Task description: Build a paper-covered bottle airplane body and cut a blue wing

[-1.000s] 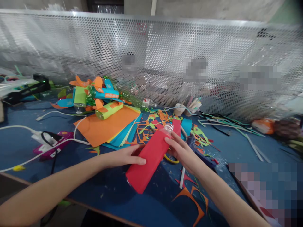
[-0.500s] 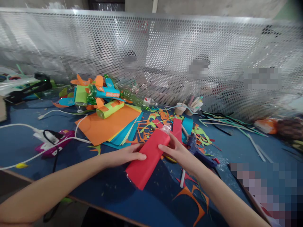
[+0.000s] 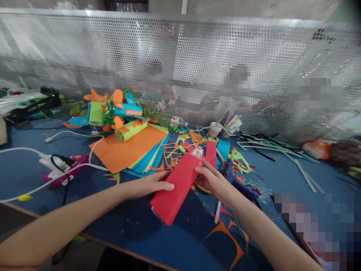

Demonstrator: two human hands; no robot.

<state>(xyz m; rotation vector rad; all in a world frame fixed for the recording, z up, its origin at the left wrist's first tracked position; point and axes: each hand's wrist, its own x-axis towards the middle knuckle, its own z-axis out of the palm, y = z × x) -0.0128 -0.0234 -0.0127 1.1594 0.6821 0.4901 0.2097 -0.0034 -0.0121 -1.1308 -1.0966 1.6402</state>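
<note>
Holding the red-wrapped bottle (image 3: pixel 178 188) at six o'clock in view, the left hand (image 3: pixel 149 184) pressed its middle from nine and the right hand (image 3: pixel 216 183) gripped near its neck from two, good spots because it looked light, smooth and squashy, while orange paper (image 3: pixel 120 152) lay beyond its ten o'clock.

Clear bottle (image 3: pixel 178 188) in my grip, body wrapped in red paper, lying slantwise; bare neck (image 3: pixel 197 153) points away, rightward; base nearer me.
</note>
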